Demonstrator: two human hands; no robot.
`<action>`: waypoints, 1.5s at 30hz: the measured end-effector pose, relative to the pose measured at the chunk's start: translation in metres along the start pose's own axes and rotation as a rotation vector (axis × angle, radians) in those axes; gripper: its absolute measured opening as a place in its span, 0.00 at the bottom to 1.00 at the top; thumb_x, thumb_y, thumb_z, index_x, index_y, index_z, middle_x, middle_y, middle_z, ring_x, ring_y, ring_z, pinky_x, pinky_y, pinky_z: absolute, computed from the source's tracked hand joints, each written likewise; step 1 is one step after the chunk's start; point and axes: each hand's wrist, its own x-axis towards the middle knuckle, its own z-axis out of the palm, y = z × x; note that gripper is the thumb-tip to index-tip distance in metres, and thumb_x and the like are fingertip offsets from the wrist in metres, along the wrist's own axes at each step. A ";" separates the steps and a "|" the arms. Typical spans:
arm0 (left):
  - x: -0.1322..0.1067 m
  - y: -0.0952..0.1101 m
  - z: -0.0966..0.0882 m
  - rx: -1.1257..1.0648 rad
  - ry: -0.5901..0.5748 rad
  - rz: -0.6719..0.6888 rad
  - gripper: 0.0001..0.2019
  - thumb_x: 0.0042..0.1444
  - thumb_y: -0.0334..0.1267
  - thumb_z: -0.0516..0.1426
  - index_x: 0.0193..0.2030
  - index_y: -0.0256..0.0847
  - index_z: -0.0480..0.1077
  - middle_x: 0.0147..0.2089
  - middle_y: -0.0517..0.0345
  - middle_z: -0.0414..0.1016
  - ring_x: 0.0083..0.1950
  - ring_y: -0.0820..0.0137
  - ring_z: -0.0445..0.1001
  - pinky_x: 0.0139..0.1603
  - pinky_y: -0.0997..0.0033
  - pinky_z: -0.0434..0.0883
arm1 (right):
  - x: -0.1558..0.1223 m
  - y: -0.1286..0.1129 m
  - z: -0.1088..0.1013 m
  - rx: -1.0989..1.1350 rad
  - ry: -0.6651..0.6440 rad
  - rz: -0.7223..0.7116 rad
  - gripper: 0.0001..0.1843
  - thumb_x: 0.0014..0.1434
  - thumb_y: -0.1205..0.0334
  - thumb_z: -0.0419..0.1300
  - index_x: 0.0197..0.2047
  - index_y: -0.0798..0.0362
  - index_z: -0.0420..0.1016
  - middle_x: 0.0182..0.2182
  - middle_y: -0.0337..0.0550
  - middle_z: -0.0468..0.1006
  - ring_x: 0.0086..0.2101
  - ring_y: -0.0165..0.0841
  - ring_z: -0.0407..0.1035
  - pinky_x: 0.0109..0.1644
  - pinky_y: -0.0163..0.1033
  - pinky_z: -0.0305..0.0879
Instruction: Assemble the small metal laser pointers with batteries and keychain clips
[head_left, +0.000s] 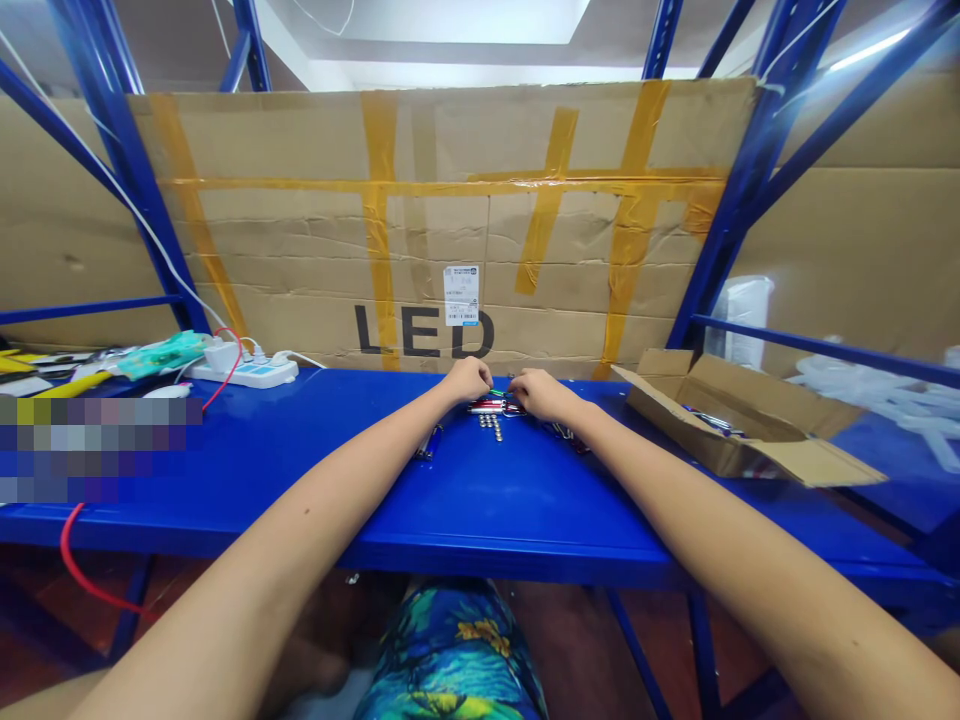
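My left hand (pixel 469 381) and my right hand (pixel 541 392) meet near the back of the blue table, fingers curled and pinched. Between their fingertips runs a thin green piece (pixel 498 393), too small to name; both hands appear to grip it. Just below lie several slim red and silver pen-like tubes (pixel 491 407). In front of these, several small round silver pieces (pixel 491 424), like button cells, are set out in short rows. Dark blue tubes (pixel 430 443) lie beside my left forearm. More metallic pieces (pixel 568 436) show partly behind my right forearm.
An open cardboard box (pixel 720 415) with slim tubes inside stands to the right. At the left are a white power strip (pixel 259 372), cables and a cluttered pile (pixel 90 370). Behind the table (pixel 465 510) rises a large taped cardboard sheet (pixel 300 240); blue rack posts (pixel 739 210) flank it.
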 end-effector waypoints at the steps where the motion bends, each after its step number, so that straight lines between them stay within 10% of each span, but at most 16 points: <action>1: -0.001 0.000 0.000 -0.004 -0.011 -0.011 0.10 0.40 0.23 0.58 0.29 0.36 0.79 0.31 0.53 0.80 0.34 0.69 0.74 0.37 0.73 0.70 | 0.000 -0.001 0.000 0.010 -0.010 0.002 0.19 0.59 0.73 0.52 0.47 0.56 0.81 0.41 0.52 0.79 0.40 0.36 0.71 0.45 0.35 0.61; 22: -0.008 -0.002 -0.004 -0.121 -0.128 -0.099 0.10 0.41 0.24 0.59 0.31 0.35 0.79 0.28 0.55 0.78 0.30 0.72 0.72 0.29 0.77 0.67 | -0.004 -0.006 -0.002 0.083 -0.081 0.026 0.16 0.59 0.68 0.54 0.44 0.53 0.81 0.42 0.49 0.82 0.37 0.35 0.73 0.39 0.34 0.60; 34: -0.006 -0.007 -0.007 -0.128 -0.075 -0.067 0.09 0.46 0.27 0.58 0.34 0.35 0.79 0.36 0.51 0.81 0.38 0.68 0.76 0.41 0.73 0.71 | -0.004 -0.004 -0.003 0.127 -0.031 0.049 0.15 0.59 0.67 0.52 0.38 0.54 0.81 0.37 0.48 0.82 0.34 0.34 0.71 0.37 0.35 0.59; 40: -0.020 -0.013 -0.039 0.057 0.035 0.006 0.09 0.47 0.30 0.57 0.35 0.36 0.78 0.40 0.50 0.80 0.43 0.66 0.75 0.44 0.72 0.69 | -0.008 -0.004 -0.015 0.110 0.148 0.101 0.15 0.62 0.64 0.51 0.36 0.56 0.80 0.36 0.51 0.80 0.37 0.36 0.71 0.40 0.36 0.59; 45: -0.048 -0.027 -0.080 0.057 -0.276 0.103 0.07 0.47 0.34 0.58 0.33 0.38 0.77 0.34 0.57 0.79 0.38 0.70 0.74 0.41 0.74 0.67 | -0.023 -0.033 -0.028 0.273 0.190 -0.034 0.15 0.63 0.65 0.51 0.38 0.55 0.80 0.38 0.47 0.82 0.39 0.35 0.72 0.44 0.36 0.62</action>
